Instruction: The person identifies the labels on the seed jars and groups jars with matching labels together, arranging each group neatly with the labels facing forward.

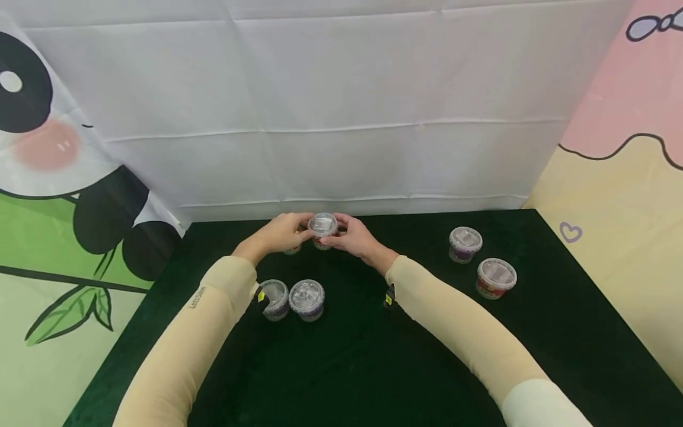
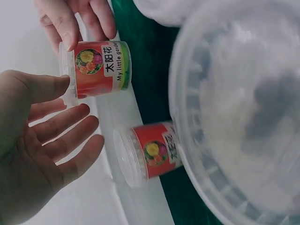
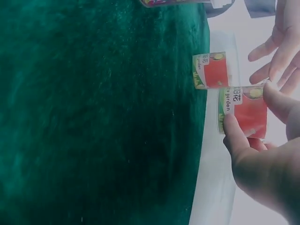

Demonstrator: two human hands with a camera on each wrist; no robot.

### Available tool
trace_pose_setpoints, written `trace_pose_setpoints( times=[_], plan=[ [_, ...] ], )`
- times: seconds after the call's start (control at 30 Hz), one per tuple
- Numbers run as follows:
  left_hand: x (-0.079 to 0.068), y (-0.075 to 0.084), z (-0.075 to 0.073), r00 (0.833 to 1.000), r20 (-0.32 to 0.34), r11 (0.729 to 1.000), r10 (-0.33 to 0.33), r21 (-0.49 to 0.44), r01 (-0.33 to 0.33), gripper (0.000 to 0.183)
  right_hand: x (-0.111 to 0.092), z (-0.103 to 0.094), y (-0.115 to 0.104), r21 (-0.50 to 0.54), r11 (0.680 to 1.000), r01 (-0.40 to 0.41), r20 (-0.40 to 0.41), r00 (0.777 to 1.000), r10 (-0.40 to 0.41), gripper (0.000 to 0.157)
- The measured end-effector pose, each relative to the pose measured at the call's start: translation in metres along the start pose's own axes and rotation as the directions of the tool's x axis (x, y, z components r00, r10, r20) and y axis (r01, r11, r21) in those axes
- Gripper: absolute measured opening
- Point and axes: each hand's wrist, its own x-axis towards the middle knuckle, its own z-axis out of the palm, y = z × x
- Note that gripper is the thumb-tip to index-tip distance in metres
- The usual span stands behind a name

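Note:
Both hands hold a small plastic cup (image 1: 323,225) with a clear lid near the table's back edge. Its red label (image 2: 89,70) shows flowers and the words "My little garden". My left hand (image 1: 280,232) touches the lid rim with thumb and index finger, the other fingers loosely bent. From the other side, my right hand (image 1: 360,240) grips the cup between thumb and fingers. A matching red-labelled cup (image 2: 154,152) is close beside it, mostly hidden by the left hand in the head view.
Two purple-labelled lidded cups (image 1: 307,300) stand side by side, nearer on the dark green table (image 1: 347,367). At the right are another purple-labelled cup (image 1: 465,244) and a red-labelled cup (image 1: 496,278). A white cloth wall (image 1: 341,160) rises behind the table.

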Motion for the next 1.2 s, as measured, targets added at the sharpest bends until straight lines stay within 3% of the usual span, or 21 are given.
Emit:
trace_pose_setpoints(
  times=[0.2,0.57,0.8,1.03,1.2],
  plan=[
    [0.003,-0.006,0.002,1.000,0.003,0.990,-0.007,0.144,0.007,0.053,0.011,0.012,0.007,0.022,1.000,-0.003,-0.029,1.000,0.004,0.077],
    [0.007,-0.009,0.015,0.998,-0.001,0.938,-0.061,0.342,0.058,0.056,0.024,0.021,0.020,0.013,0.999,0.037,-0.038,0.999,-0.037,0.080],
    [0.009,-0.006,0.017,0.993,0.012,0.911,-0.117,0.399,0.103,0.055,0.026,0.023,0.024,-0.032,0.998,0.048,-0.051,0.997,-0.049,0.079],
    [0.009,-0.004,0.017,0.991,0.037,0.898,-0.130,0.429,0.102,0.051,0.025,0.025,0.025,-0.031,0.999,0.020,-0.031,0.999,-0.021,0.080],
    [0.010,-0.004,0.018,0.986,0.050,0.889,-0.160,0.442,0.122,0.051,0.026,0.027,0.028,-0.043,0.999,0.001,-0.027,1.000,-0.002,0.068]
  ],
)
